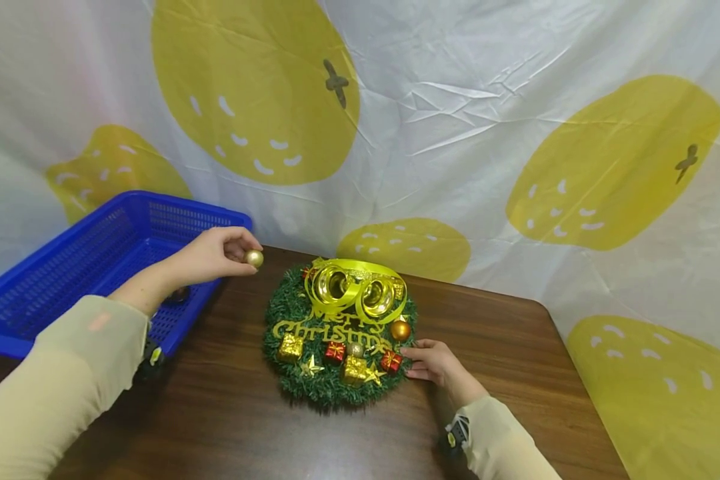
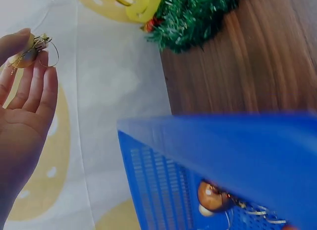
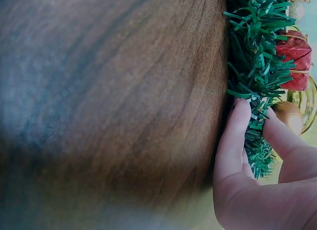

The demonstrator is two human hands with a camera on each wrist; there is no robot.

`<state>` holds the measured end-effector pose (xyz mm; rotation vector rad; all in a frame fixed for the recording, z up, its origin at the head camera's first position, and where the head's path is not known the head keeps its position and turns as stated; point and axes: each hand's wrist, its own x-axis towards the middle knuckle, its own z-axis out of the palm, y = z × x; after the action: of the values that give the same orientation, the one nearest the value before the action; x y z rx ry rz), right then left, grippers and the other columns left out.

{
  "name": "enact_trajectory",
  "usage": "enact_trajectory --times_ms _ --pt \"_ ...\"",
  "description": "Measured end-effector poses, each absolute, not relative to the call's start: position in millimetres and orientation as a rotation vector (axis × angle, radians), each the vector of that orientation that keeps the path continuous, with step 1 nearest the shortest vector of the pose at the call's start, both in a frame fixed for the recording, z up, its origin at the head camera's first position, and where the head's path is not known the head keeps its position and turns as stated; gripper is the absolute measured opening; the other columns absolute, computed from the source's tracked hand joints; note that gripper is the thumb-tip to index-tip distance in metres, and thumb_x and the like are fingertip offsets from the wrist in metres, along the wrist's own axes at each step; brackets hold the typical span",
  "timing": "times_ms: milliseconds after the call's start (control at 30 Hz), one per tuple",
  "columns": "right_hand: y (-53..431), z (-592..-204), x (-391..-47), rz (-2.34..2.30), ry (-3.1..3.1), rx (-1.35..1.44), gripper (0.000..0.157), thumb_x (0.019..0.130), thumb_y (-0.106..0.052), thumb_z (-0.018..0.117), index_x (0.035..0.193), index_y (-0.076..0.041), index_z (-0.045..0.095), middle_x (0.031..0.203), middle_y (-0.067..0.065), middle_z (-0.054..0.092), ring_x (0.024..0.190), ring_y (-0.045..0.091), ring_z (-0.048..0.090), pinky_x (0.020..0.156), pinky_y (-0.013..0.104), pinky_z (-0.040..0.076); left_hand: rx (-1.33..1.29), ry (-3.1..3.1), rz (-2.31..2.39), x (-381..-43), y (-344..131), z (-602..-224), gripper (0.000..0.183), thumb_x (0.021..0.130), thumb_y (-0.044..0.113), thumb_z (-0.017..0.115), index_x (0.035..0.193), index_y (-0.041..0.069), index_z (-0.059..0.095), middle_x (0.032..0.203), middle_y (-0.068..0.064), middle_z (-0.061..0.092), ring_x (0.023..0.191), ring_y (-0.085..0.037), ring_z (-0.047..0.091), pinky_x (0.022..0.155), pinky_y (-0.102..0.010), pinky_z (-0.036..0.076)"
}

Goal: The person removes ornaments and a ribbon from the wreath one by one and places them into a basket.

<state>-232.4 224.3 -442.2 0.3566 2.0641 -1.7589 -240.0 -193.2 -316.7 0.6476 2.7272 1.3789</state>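
Observation:
A small gold bauble (image 1: 254, 259) is pinched between the thumb and fingers of my left hand (image 1: 221, 253), held up by the basket's right rim. In the left wrist view the bauble (image 2: 26, 57) shows a metal cap and a thin gold loop. A green Christmas wreath (image 1: 336, 393) lies on the table, with gold bells (image 1: 379, 298), yellow ribbon, gold lettering, small gift boxes and stars on it. My right hand (image 1: 435, 363) grips the wreath's right edge, thumb above and fingers below, near a red gift box (image 3: 296, 59) and an orange-gold bauble (image 1: 400, 330).
At the left stands a blue plastic basket (image 1: 138, 195) with slotted walls. A copper-coloured bauble (image 2: 213, 196) and other small ornaments lie inside it. The brown wooden table (image 1: 486, 333) meets a white curtain (image 1: 432, 153) with yellow fruit prints at its back and right.

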Motion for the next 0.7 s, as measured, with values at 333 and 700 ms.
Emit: enact_trajectory --times_ms 333,700 --pt "225.0 -443.6 -232.7 -1.761 2.073 0.344 0.063 0.089 -0.004 0.06 0.137 0.015 0.025 0.079 0.002 0.054 0.055 0.01 0.054 0.056 0.023 0.055 0.52 2.821 1.313 -238.3 -216.9 -318.3 0.031 0.081 0.013 0.072 0.108 0.003 0.061 0.105 -0.012 0.061 0.086 -0.01 0.058 0.081 -0.029 0.052" --pt "225.3 -444.4 -233.7 -1.754 2.079 0.354 0.064 0.088 -0.004 0.061 0.138 0.014 0.024 0.081 0.003 0.053 0.056 0.011 0.054 0.057 0.024 0.056 0.377 2.877 1.255 -234.2 -243.7 -323.7 0.032 0.082 0.016 0.072 0.109 0.003 0.06 0.107 -0.013 0.06 0.085 -0.008 0.056 0.071 -0.025 0.05"
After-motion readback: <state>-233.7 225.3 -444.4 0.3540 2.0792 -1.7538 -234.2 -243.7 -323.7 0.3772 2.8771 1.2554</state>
